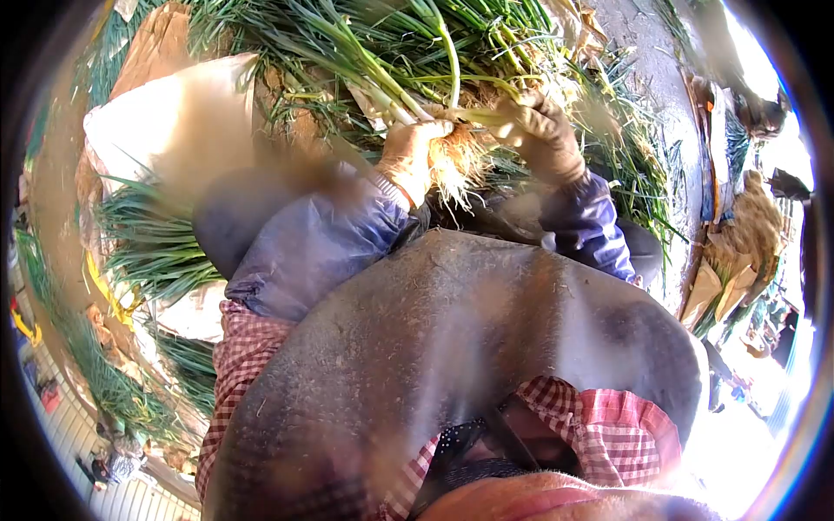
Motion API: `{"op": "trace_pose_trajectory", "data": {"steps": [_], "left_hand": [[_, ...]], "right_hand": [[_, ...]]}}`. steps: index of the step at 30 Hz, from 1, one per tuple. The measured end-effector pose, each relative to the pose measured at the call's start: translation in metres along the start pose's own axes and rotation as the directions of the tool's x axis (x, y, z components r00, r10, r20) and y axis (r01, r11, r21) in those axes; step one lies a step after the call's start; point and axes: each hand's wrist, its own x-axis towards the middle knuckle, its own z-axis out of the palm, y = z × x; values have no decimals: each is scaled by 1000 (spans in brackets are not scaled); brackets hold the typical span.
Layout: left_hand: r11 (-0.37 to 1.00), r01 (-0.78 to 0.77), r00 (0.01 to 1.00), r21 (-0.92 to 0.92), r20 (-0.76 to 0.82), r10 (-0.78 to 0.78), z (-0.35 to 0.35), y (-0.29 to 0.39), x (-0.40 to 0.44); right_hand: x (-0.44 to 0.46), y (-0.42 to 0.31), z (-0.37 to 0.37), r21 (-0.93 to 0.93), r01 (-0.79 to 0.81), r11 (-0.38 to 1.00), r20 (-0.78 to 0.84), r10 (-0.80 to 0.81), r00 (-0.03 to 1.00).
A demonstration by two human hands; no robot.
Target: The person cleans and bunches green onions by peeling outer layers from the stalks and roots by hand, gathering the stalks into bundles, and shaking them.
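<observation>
Scallions [382, 80] rise from the left hand [408, 158], its fingers curled closed around their pale stems [403, 113], roots [459, 167] fanning out just right of it; the right hand [547, 143], fingers bent nearly together, pinches a yellowish stalk [480, 115], with heaped greens [491, 42] beyond both hands.

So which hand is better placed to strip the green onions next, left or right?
Probably the right hand: it appears to pinch a pale stalk, while the left hand is closed around the green onions near their roots, so better suited to steadying.
</observation>
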Motion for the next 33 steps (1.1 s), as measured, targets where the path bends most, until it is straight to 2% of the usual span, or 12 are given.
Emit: {"op": "trace_pose_trajectory", "data": {"steps": [6, 8, 10, 13, 17, 21, 23, 25, 28, 29, 31, 33], "left_hand": [[994, -40, 994, -105, -109, 28, -13, 11, 8], [977, 99, 994, -189, 64, -88, -8, 25, -10], [948, 232, 953, -219, 245, -177, -10, 32, -19], [877, 341, 796, -339, 600, -78, -16, 35, -31], [930, 37, 889, -365, 438, 136, -7, 39, -59], [964, 7, 965, -267, 256, 64, -15, 39, -51], [965, 26, 975, -261, 221, 33, -20, 36, -45], [943, 33, 976, -332, 216, 42, -20, 39, -46], [908, 45, 986, -417, 165, 27, -21, 41, -43], [885, 51, 986, -462, 165, 30, -20, 41, -42], [904, 62, 974, -422, 224, 38, -16, 44, -44], [920, 73, 961, -385, 273, 38, -13, 46, -47]], "right_hand": [[-23, -54, -16, -322, 48, 945, 173, 9, 985], [-25, -52, -38, -927, -131, 352, -36, 265, 964], [-14, 0, -109, -923, 169, -347, 14, 409, 913], [8, 9, -48, -985, -25, -169, -76, 304, 950], [78, 66, -45, -976, -189, -106, -212, 288, 934], [107, 140, -86, -894, -248, -373, -376, 324, 868], [86, 153, -94, -673, 255, -694, 431, -89, 898], [95, 153, -92, -871, 64, -487, -86, 280, 956], [109, 116, -73, -783, -619, -56, -548, 531, 646], [108, 108, -109, -999, -10, -53, -24, 265, 964], [99, 43, -99, -489, -400, 775, -275, 299, 914], [57, -72, 30, -542, -326, 775, -475, 38, 879]]}}
